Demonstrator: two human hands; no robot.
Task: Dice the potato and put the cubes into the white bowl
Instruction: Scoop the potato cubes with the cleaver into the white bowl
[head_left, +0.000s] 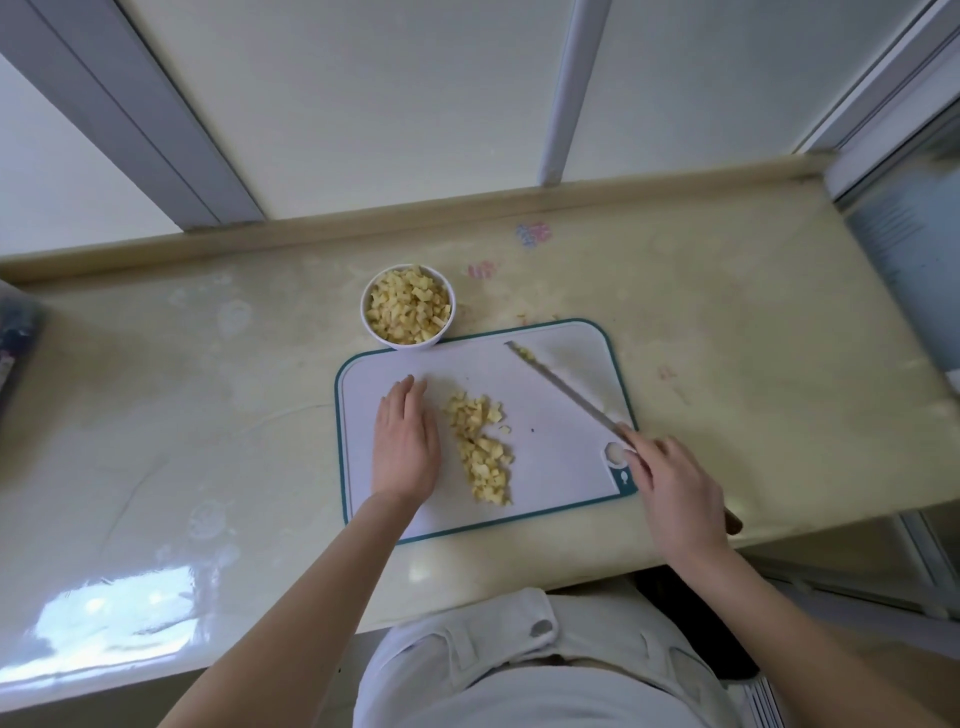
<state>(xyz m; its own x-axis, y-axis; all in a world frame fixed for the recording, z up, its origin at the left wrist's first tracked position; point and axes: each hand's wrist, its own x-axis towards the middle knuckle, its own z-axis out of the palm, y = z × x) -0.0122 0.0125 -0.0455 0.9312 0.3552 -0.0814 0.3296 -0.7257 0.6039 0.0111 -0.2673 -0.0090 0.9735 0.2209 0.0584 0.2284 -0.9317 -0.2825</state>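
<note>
A pile of yellow potato cubes (480, 451) lies in the middle of a white cutting board with a teal rim (550, 457). My left hand (405, 441) lies flat on the board with straight fingers, just left of the pile. My right hand (675, 493) grips the handle of a long knife (563, 389) at the board's right corner. The blade points up-left over the board, and a few potato bits stick near its tip. The white bowl (409, 306) stands at the board's far left corner, nearly full of cubes.
The board sits on a glossy cream counter (208, 415) under a window. A dark object (15, 332) shows at the far left edge. The counter's right end (883, 364) drops off near my right hand.
</note>
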